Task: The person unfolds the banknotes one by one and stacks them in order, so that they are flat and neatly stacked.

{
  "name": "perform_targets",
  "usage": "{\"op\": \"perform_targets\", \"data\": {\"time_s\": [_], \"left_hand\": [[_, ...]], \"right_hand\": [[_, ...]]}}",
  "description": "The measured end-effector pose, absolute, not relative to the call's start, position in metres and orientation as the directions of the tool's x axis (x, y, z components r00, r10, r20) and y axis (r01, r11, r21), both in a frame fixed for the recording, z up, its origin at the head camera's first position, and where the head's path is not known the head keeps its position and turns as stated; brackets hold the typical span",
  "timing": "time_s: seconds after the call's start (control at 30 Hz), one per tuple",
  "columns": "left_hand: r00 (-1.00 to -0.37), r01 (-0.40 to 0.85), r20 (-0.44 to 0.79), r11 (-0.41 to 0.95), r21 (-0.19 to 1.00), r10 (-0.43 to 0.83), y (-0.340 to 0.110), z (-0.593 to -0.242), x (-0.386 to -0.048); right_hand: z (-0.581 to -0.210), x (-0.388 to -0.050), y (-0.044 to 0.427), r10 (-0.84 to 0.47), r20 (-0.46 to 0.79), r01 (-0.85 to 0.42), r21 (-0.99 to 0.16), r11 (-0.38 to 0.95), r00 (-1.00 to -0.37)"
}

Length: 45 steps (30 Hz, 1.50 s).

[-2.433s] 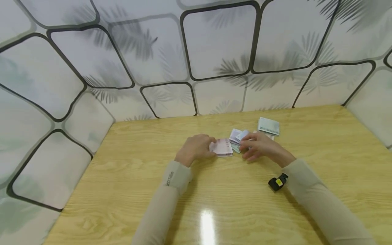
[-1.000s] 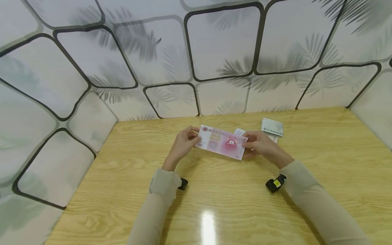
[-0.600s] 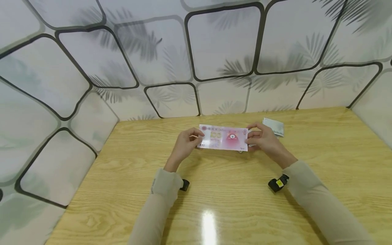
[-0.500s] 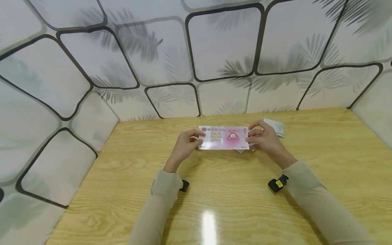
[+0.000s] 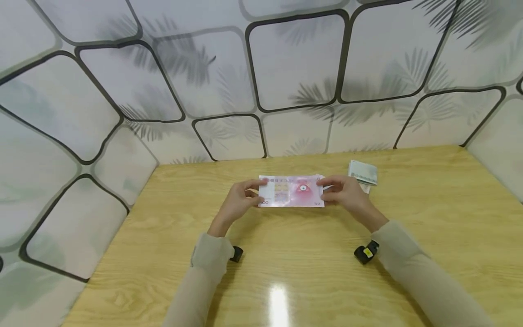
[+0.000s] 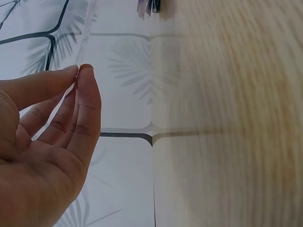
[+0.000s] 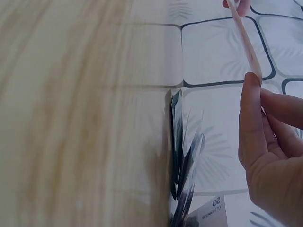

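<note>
A: Largest item?
B: Wall covering (image 5: pixel 300 63), leaf-and-frame print, rising behind everything.
A: Next?
B: Wood-grain table (image 5: pixel 163 227), spreading out below it, catching a bright reflection at the near side.
A: Sleeves?
B: Beige sleeves (image 5: pixel 200 268), two, reaching in from the near side.
A: Hands?
B: Left hand (image 5: pixel 236 200), pinching one short end of a pink 100 banknote (image 5: pixel 282 193) between thumb and fingers. Right hand (image 5: pixel 349 195), pinching the opposite end likewise.
A: How is that banknote lying?
B: Hanging above the table, squarely between the hands, its long axis running left to right and nearly level. Neither hand is sitting nearer. Both wrist views are showing it almost edge-on, clear of the wood.
A: Other paper?
B: Folded banknotes (image 5: pixel 362 171), pale green uppermost, resting on the table beyond the right hand, which is the nearer one. Exact count: cannot tell.
A: Smallest?
B: Black wrist cameras (image 5: pixel 363 254), one showing at each cuff, the right bearing a yellow patch.
</note>
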<state>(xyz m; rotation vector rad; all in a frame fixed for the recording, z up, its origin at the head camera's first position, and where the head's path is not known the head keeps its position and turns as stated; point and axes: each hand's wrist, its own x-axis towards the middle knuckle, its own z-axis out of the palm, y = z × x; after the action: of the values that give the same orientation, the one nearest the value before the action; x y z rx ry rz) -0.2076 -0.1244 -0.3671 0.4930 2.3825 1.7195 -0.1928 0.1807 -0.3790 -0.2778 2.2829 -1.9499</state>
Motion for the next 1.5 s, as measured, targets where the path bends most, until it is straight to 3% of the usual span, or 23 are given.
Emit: {"op": "perform_targets", "data": {"time_s": [0.53, 0.97, 1.5], "left_hand": [[-0.943, 0.143, 0.014, 0.365, 0.920, 0.334, -0.147, -0.372, -0.193], [-0.936, 0.121, -0.034, 0.413, 0.902, 0.349, -0.161, -0.373, -0.192], [-0.930, 0.087, -0.081, 0.429, 0.899, 0.358, -0.175, -0.374, -0.192]], "right_hand": [[-0.387, -0.191, 0.166, -0.319, 0.054, -0.120, -0.974, 0.192, -0.946], [-0.387, -0.192, 0.157, -0.397, -0.006, -0.099, -0.965, 0.243, -0.918], [-0.389, -0.196, 0.145, -0.453, -0.092, -0.003, -0.979, 0.206, -0.887]]}}
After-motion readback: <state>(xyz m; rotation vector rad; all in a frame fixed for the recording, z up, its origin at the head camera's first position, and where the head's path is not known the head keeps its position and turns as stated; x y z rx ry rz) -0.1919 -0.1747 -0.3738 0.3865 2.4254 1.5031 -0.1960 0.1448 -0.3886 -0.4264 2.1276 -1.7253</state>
